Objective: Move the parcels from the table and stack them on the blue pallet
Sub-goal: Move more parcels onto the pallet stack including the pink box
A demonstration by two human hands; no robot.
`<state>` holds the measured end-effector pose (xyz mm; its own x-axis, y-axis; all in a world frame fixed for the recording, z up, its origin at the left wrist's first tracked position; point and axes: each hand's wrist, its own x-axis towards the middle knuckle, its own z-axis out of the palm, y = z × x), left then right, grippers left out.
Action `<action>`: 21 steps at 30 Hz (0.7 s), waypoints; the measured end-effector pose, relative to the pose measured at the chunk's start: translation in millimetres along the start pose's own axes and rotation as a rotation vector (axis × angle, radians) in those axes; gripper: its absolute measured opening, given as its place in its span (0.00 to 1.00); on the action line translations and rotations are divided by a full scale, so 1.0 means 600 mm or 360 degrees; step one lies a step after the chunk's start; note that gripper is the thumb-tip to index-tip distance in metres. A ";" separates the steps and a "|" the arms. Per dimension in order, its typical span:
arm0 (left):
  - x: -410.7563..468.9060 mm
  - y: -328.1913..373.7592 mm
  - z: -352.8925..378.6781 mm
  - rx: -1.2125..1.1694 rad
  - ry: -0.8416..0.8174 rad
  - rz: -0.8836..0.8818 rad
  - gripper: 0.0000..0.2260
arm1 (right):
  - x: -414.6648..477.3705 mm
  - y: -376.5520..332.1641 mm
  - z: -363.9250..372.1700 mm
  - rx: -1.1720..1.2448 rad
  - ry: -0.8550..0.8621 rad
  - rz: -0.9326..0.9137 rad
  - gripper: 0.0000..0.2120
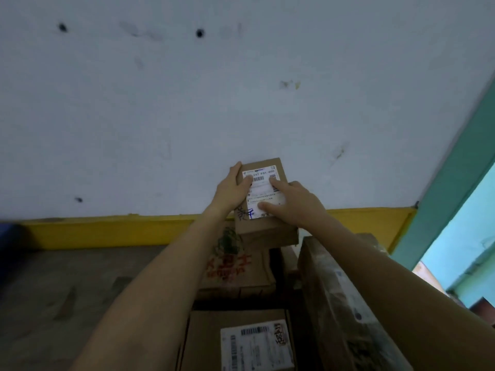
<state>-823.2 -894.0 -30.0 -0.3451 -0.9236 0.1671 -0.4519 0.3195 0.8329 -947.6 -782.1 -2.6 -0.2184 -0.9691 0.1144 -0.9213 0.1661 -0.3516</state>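
Observation:
A small brown parcel (263,226) with a white shipping label lies on top of a stack of cardboard boxes by the wall. My left hand (231,192) holds its left edge, fingers along the side and thumb on the label. My right hand (293,203) lies on the label from the right, with its fingers and thumb pressing down. Under the parcel is a box with red print (235,266). A labelled box (241,341) sits nearest me, and a long box (337,290) lies on the right. The blue pallet is hidden beneath the boxes.
A pale wall (214,89) with a yellow base strip (107,231) stands right behind the stack. Bare concrete floor (67,290) spreads to the left. A teal door frame (455,183) rises on the right.

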 end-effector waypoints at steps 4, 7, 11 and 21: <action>-0.041 -0.021 -0.109 0.0026 0.0151 0.0032 0.25 | -0.021 -0.107 0.016 0.0076 0.0064 -0.0118 0.37; -0.088 -0.062 -0.200 0.0029 0.0249 -0.0010 0.25 | -0.040 -0.204 0.046 0.0080 0.0052 -0.0217 0.37; -0.156 -0.132 -0.326 0.0077 0.0340 -0.0054 0.25 | -0.069 -0.340 0.100 0.0098 -0.0008 -0.0307 0.36; -0.279 -0.339 -0.630 0.0106 0.0395 -0.0057 0.25 | -0.113 -0.676 0.268 0.0119 -0.0021 -0.0401 0.37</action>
<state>-362.5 -884.6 -28.2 -0.1195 -0.9556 0.2695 -0.5162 0.2916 0.8053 -507.6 -813.2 -17.0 0.0199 -0.9805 0.1954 -0.9195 -0.0946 -0.3815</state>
